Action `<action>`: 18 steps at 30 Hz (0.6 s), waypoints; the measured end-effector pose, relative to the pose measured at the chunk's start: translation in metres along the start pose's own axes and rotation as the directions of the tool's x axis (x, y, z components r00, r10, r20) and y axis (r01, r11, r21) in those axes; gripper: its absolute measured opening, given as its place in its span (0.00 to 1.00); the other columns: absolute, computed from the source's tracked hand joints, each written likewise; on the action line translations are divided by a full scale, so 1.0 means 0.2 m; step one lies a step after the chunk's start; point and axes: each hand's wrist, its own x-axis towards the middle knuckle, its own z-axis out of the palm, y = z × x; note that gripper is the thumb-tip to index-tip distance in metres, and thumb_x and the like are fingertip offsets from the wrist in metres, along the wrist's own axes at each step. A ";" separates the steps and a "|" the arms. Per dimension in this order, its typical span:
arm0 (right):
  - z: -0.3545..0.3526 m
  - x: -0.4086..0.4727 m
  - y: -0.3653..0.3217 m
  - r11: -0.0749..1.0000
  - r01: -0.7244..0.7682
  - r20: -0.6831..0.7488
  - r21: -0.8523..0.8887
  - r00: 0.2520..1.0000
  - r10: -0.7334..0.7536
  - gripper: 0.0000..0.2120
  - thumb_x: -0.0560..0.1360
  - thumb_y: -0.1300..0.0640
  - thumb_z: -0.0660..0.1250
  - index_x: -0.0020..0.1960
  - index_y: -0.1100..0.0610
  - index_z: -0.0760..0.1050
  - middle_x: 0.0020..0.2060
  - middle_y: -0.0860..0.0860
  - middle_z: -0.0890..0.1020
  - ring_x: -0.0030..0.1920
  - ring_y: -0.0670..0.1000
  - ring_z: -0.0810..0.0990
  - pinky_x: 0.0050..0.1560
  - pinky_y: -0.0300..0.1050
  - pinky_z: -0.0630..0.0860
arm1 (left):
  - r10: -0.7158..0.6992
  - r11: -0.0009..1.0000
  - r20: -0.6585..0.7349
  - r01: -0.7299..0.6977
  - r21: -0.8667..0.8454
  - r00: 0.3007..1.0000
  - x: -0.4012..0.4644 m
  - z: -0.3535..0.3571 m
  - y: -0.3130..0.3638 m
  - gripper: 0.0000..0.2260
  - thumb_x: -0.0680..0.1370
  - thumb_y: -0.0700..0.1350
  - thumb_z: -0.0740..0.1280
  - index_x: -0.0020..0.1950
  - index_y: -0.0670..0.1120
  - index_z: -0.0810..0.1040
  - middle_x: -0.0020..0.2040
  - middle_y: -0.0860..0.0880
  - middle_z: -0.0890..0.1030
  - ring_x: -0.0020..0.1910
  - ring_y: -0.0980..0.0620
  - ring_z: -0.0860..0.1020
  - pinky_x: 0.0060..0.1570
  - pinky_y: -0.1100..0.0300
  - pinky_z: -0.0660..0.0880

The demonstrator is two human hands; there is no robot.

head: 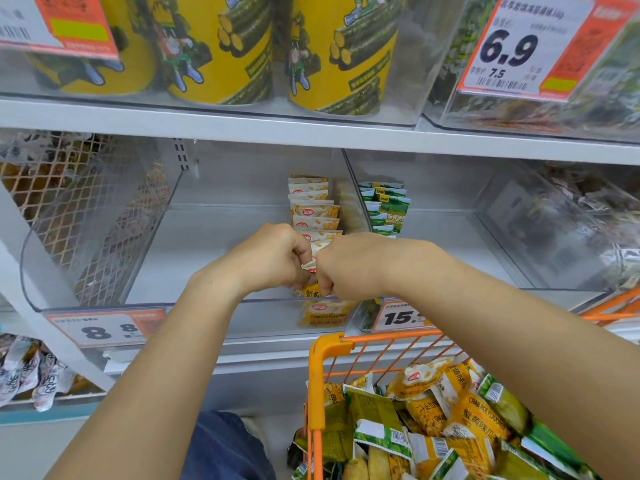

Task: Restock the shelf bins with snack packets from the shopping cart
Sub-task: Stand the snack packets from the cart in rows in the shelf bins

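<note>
Shelf bin (pixel 104 237) — hands on packets (pixel 313 292)

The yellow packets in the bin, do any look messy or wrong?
Nothing looks wrong. The yellow packets stand in a neat row along the clear bin's right wall. Both hands, left hand and right hand, grip the front packets.

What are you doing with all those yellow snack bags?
A person is filling a shop shelf. Both hands, the left hand and the right hand, grip yellow packets at the front of a row in the clear bin. Green packets stand in the next bin. The orange cart below holds many more of both.
</note>
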 end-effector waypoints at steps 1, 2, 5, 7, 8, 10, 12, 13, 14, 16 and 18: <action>0.01 0.00 0.01 1.000 0.007 -0.015 0.030 1.000 -0.007 0.10 0.79 0.59 0.58 0.55 0.51 0.76 0.44 0.51 0.79 0.46 0.54 0.74 0.40 0.43 0.70 | -0.007 1.000 0.011 0.007 -0.010 1.000 0.00 0.00 -0.01 0.03 0.70 0.37 0.73 0.41 0.42 0.82 0.34 0.47 0.84 0.32 0.54 0.80 0.35 0.65 0.75; 0.01 -0.01 0.02 0.998 0.015 -0.054 0.063 0.998 -0.012 0.12 0.79 0.58 0.58 0.57 0.51 0.78 0.45 0.52 0.80 0.46 0.53 0.75 0.41 0.42 0.70 | -0.010 1.000 0.018 0.010 -0.017 1.000 0.01 0.00 -0.01 0.03 0.70 0.36 0.73 0.41 0.42 0.82 0.35 0.47 0.84 0.32 0.53 0.80 0.37 0.63 0.76; 0.04 -0.05 0.05 0.976 0.045 -0.335 0.213 0.942 0.029 0.13 0.78 0.54 0.61 0.57 0.45 0.80 0.47 0.50 0.83 0.47 0.51 0.78 0.44 0.42 0.71 | 0.010 1.000 0.014 -0.010 0.029 1.000 0.01 0.02 -0.01 0.10 0.69 0.37 0.73 0.32 0.47 0.77 0.31 0.49 0.81 0.31 0.55 0.79 0.35 0.63 0.73; 0.07 -0.08 0.08 0.938 0.049 -0.556 0.343 0.816 0.161 0.11 0.77 0.53 0.62 0.55 0.45 0.81 0.44 0.47 0.85 0.47 0.50 0.80 0.47 0.45 0.75 | 0.016 0.998 0.018 -0.017 0.056 1.000 0.03 0.04 -0.01 0.12 0.70 0.41 0.76 0.31 0.45 0.75 0.29 0.50 0.79 0.27 0.59 0.76 0.34 0.63 0.72; 0.09 -0.09 0.10 0.913 0.041 -0.632 0.405 0.734 0.247 0.11 0.77 0.53 0.62 0.55 0.45 0.81 0.45 0.46 0.85 0.48 0.51 0.81 0.48 0.46 0.76 | 0.015 0.999 0.023 -0.016 0.042 1.000 0.03 0.05 -0.01 0.12 0.70 0.43 0.76 0.33 0.43 0.75 0.28 0.50 0.79 0.26 0.60 0.75 0.34 0.62 0.73; 0.15 -0.10 0.13 0.870 0.012 -0.706 0.492 0.591 0.391 0.12 0.78 0.53 0.63 0.59 0.47 0.79 0.51 0.46 0.84 0.54 0.51 0.80 0.52 0.46 0.75 | 0.012 1.000 0.038 -0.012 0.001 0.999 0.04 0.04 -0.02 0.13 0.70 0.44 0.77 0.32 0.44 0.75 0.27 0.51 0.77 0.25 0.59 0.74 0.35 0.61 0.73; 0.21 -0.10 0.16 0.830 -0.024 -0.684 0.557 0.554 0.475 0.17 0.79 0.50 0.62 0.67 0.49 0.72 0.62 0.49 0.78 0.62 0.51 0.75 0.56 0.47 0.72 | -0.025 0.995 0.109 0.035 -0.095 0.994 0.02 0.01 -0.03 0.10 0.70 0.46 0.77 0.37 0.44 0.78 0.31 0.50 0.80 0.30 0.58 0.77 0.35 0.65 0.74; 0.24 -0.10 0.16 0.799 -0.043 -0.634 0.600 0.583 0.508 0.22 0.79 0.48 0.61 0.71 0.50 0.67 0.66 0.50 0.74 0.65 0.52 0.72 0.59 0.48 0.71 | -0.051 0.981 0.140 0.076 -0.180 0.989 0.00 -0.01 -0.03 0.10 0.70 0.48 0.77 0.41 0.43 0.80 0.34 0.47 0.83 0.33 0.55 0.80 0.36 0.67 0.76; 0.26 -0.09 0.17 0.761 -0.060 -0.569 0.646 0.628 0.532 0.25 0.79 0.45 0.60 0.74 0.51 0.62 0.68 0.51 0.72 0.67 0.53 0.70 0.60 0.49 0.71 | -0.087 0.957 0.129 0.118 -0.264 0.988 -0.01 -0.04 -0.03 0.12 0.71 0.50 0.75 0.43 0.42 0.81 0.37 0.45 0.84 0.35 0.54 0.82 0.36 0.66 0.78; 0.30 -0.09 0.17 0.677 -0.054 -0.440 0.734 0.721 0.535 0.27 0.79 0.42 0.56 0.75 0.51 0.60 0.66 0.52 0.75 0.66 0.54 0.72 0.59 0.48 0.71 | -0.187 0.902 -0.019 0.164 -0.400 0.982 -0.01 -0.08 -0.03 0.18 0.74 0.57 0.69 0.42 0.41 0.79 0.38 0.41 0.84 0.35 0.51 0.84 0.35 0.63 0.80; 0.33 -0.08 0.16 0.568 0.002 -0.366 0.823 0.767 0.527 0.27 0.80 0.41 0.53 0.76 0.49 0.60 0.64 0.51 0.77 0.66 0.53 0.73 0.59 0.45 0.70 | -0.296 0.854 -0.127 0.203 -0.479 0.947 0.00 -0.09 -0.03 0.26 0.77 0.62 0.59 0.45 0.39 0.78 0.40 0.39 0.84 0.36 0.47 0.84 0.37 0.59 0.81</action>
